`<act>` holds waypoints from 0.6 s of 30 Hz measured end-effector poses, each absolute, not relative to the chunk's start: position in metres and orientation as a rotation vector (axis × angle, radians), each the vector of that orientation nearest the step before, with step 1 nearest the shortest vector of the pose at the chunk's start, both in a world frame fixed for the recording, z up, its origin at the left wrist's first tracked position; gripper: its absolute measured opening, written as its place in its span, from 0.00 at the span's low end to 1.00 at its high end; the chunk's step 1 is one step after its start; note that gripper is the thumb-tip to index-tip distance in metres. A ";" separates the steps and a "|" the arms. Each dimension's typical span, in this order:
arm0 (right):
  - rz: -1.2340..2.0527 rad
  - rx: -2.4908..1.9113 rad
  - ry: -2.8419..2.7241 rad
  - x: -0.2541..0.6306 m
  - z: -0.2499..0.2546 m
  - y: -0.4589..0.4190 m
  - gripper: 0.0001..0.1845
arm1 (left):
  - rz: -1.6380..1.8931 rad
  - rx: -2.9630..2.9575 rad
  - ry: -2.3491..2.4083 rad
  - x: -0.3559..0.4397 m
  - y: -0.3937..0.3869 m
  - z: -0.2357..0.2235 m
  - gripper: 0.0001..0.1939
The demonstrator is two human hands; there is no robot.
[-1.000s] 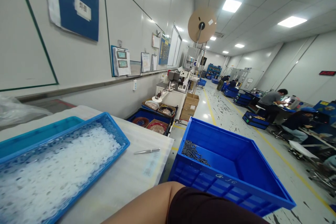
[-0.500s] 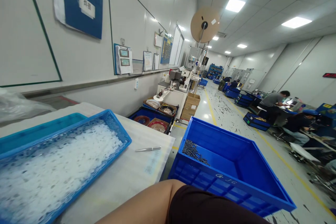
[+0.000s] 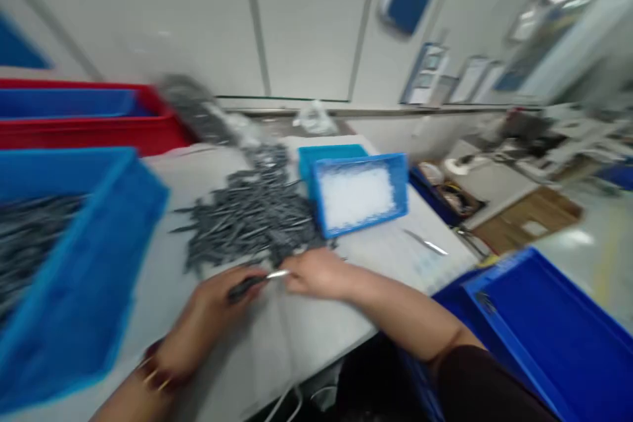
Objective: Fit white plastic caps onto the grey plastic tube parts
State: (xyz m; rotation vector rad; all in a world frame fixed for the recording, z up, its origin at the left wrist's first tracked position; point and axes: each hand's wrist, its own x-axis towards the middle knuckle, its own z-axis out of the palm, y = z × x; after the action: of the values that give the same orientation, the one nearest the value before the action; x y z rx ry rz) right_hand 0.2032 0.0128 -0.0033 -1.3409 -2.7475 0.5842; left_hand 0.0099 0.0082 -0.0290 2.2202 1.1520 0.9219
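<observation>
My left hand (image 3: pixel 220 300) is closed round a dark, slim part (image 3: pixel 246 286) with a bright, pale tip (image 3: pixel 277 274) pointing right. My right hand (image 3: pixel 314 272) is closed at that tip, its fingers bent; blur hides what is between them. Both hands are low over the white-covered table (image 3: pixel 262 349), at the near edge of a loose pile of dark grey slim parts (image 3: pixel 247 217). Behind my right hand stands a blue tray (image 3: pixel 403 194) with small white pieces (image 3: pixel 357 196) in it.
On the left a blue bin (image 3: pixel 99 316) holds more dark parts (image 3: pixel 30 237), with a red bin (image 3: pixel 173 132) behind. A silver pen-like tool (image 3: pixel 426 242) lies right of the tray. A large blue crate (image 3: pixel 554 323) stands beyond the table's right edge. A pale cord (image 3: pixel 287 402) hangs near the front edge.
The view has swung left from the aisle and crate to the table. Both hands are now in sight, together at the dark part; earlier only a bent arm showed.
</observation>
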 end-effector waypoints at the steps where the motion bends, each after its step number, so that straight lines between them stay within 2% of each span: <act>1: 0.549 -1.345 -2.740 0.204 -0.004 0.014 0.09 | 0.903 2.220 1.176 0.001 0.002 -0.029 0.11; 7: 0.505 -1.397 -2.822 0.200 0.001 0.013 0.11 | 0.867 2.178 1.185 0.001 0.002 -0.023 0.07; 18: 0.440 -1.489 -2.838 0.196 0.005 0.011 0.15 | 0.865 2.111 1.217 0.001 0.001 -0.027 0.06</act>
State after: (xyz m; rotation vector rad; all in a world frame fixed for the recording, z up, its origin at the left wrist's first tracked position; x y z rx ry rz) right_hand 0.1958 0.0108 0.0050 -1.4894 -2.8376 0.4403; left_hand 0.0012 0.0010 -0.0268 2.1108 1.2171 0.8648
